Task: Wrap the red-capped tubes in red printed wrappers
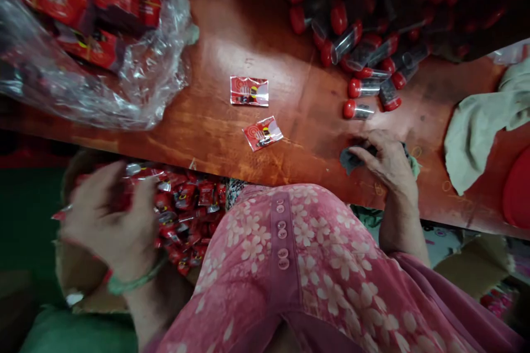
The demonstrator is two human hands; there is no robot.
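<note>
My left hand (pixel 111 220), blurred by motion, is over a cardboard box (pixel 66 265) beside the table. Its thumb and fingers are apart, with nothing visible held in them. Small shiny red packets (pixel 186 198) fill the box beneath it. On the table, my right hand (pixel 387 157) is closed over a dark grey cloth (pixel 351 161), most of which is hidden under the palm. Two flat red printed packets (pixel 249 91) lie between my hands, the nearer one tilted. Beyond my right hand are several clear tubes with red caps (pixel 364 87).
A clear plastic bag (pixel 161 77) of bundled red packets sits at the table's far left. More capped tubes are heaped in shadow at the back right. A pale cloth (pixel 472 132) and a red round object (pixel 517 190) lie at right. Another cardboard box (pixel 476 265) stands below.
</note>
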